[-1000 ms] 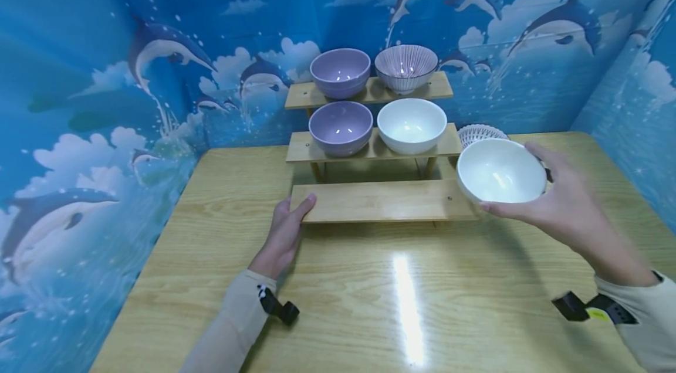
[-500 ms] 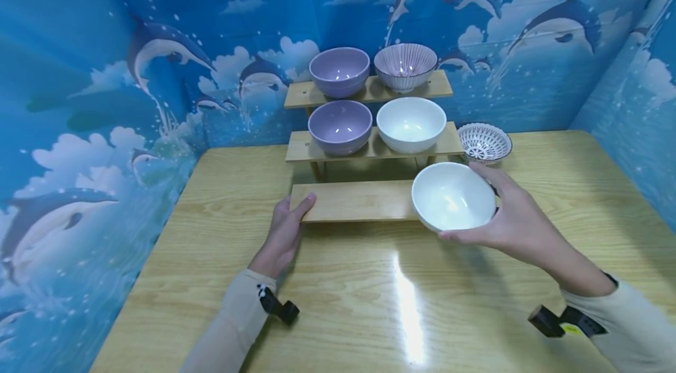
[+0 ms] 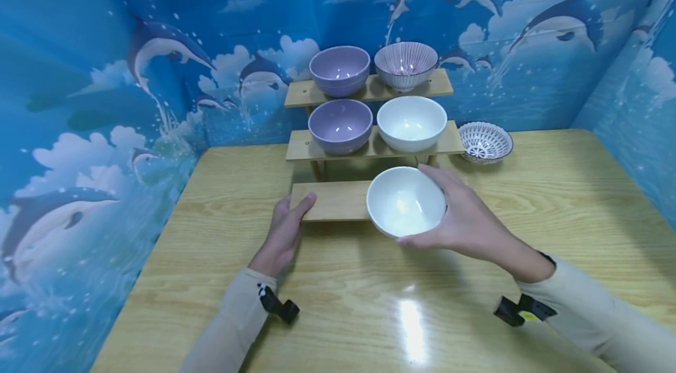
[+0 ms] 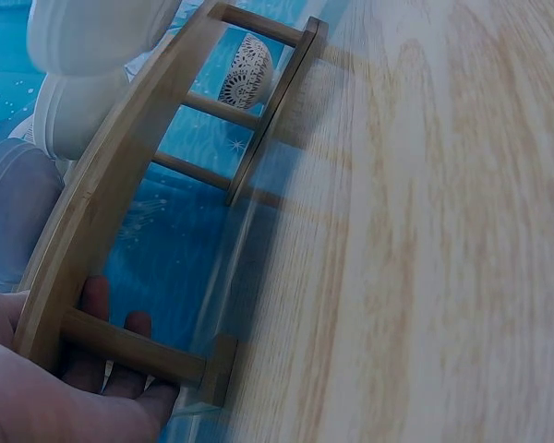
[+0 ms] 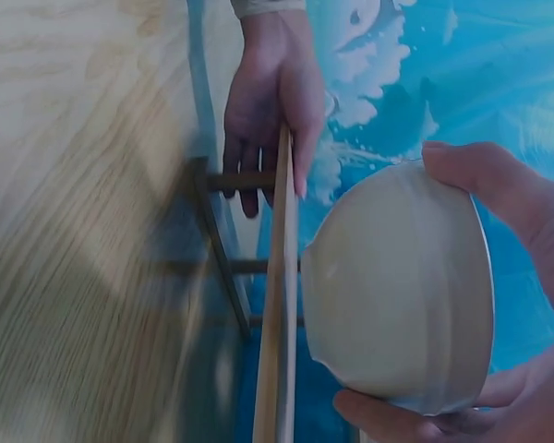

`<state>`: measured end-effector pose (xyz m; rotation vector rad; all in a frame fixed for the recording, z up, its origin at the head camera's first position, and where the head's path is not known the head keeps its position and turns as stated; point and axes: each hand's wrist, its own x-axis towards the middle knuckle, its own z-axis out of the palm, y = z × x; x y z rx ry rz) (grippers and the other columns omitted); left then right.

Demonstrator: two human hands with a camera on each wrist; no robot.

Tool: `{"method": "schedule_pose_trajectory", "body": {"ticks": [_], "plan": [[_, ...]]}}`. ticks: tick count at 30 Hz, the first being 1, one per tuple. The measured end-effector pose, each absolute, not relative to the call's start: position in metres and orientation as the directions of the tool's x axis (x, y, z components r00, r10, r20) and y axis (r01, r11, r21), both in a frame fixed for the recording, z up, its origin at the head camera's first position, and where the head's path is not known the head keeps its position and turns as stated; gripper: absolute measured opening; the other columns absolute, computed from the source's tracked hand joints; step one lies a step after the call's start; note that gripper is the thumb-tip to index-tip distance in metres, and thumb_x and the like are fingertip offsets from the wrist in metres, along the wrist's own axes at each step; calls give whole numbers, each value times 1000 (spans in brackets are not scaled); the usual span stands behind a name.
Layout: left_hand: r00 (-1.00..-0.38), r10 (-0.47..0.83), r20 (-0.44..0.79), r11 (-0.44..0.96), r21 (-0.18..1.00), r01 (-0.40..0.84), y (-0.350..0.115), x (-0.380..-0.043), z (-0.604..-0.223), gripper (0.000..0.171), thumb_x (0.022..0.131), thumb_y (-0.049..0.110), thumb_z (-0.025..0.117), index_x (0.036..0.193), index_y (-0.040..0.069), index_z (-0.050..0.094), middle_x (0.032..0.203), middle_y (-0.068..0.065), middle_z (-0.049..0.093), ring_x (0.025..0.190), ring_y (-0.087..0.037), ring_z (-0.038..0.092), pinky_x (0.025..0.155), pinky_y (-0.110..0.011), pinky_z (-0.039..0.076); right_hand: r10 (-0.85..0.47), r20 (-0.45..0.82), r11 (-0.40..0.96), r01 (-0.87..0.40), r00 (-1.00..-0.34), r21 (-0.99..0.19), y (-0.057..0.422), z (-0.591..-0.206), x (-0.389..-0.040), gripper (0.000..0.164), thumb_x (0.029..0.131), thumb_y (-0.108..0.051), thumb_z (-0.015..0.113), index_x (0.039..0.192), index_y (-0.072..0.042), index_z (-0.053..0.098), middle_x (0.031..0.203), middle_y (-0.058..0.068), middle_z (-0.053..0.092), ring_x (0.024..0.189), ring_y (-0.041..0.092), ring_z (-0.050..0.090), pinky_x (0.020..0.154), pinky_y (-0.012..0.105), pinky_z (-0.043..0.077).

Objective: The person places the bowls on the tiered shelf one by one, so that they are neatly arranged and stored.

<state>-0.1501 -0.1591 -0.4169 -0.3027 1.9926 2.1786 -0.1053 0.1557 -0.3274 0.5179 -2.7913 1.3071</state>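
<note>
My right hand (image 3: 459,212) grips a white bowl (image 3: 405,204) by its rim and side, thumb on one side and fingers on the other. The bowl is over the lowest step of a wooden three-step stand (image 3: 338,200). In the right wrist view the bowl's base (image 5: 312,305) is very near the board; whether they touch, I cannot tell. My left hand (image 3: 282,232) holds the left end of that lowest step, thumb on top and fingers beneath, round a wooden leg (image 4: 134,349). The bowl hides the step's right part in the head view.
On the middle step sit a purple bowl (image 3: 340,126) and another white bowl (image 3: 412,124). The top step bears a second purple bowl (image 3: 340,71) and a striped bowl (image 3: 405,66). A black-and-white patterned bowl (image 3: 484,142) stands right of the stand on the wooden table (image 3: 222,197).
My right hand has carried the white bowl leftward, from beside the stand's right end to over the lowest step, uncovering the patterned bowl. My left hand has stayed in place.
</note>
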Motion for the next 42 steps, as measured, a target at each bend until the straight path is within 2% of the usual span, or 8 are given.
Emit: {"method": "schedule_pose_trajectory", "body": {"ticks": [4, 12, 23, 32, 42], "plan": [[-963, -15, -269, -97, 959, -266, -158, -151, -416, 56, 99, 33, 66, 143, 5, 46, 140, -10, 52, 135, -26, 47, 118, -40, 33, -311, 171, 583, -330, -935, -743, 142, -329, -111, 121, 55, -43, 100, 152, -3, 39, 142, 19, 49, 120, 39, 55, 90, 60, 54], [-959, -32, -282, -97, 956, -278, -158, -152, -417, 55, 99, 32, 66, 143, 6, 46, 140, -8, 53, 135, -24, 47, 118, -40, 32, -337, 177, 551, -347, -925, -759, 118, -330, -118, 122, 53, -36, 101, 153, -3, 38, 147, 19, 46, 124, 39, 53, 94, 58, 52], [-958, -50, -283, -97, 956, -277, -157, -155, -418, 53, 99, 29, 66, 142, 3, 48, 139, -11, 56, 134, -25, 49, 116, -41, 35, -377, 178, 522, -368, -909, -769, 95, -337, -127, 126, 53, -43, 100, 154, -2, 36, 145, 20, 47, 121, 38, 57, 93, 55, 55], [-958, -47, -283, -90, 956, -278, -158, -156, -417, 51, 99, 28, 66, 139, 2, 50, 138, -10, 56, 133, -25, 49, 116, -41, 35, -362, 201, 509, -374, -910, -775, 82, -338, -132, 125, 51, -37, 101, 153, -2, 38, 142, 19, 49, 118, 36, 59, 93, 54, 55], [-968, -59, -244, -113, 965, -236, -157, -155, -419, 39, 98, 20, 65, 130, 0, 57, 126, -12, 63, 118, -23, 57, 108, -36, 41, -356, 198, 500, -365, -913, -785, 73, -339, -141, 123, 52, -41, 100, 152, -4, 39, 144, 18, 48, 120, 33, 57, 95, 52, 53]]}}
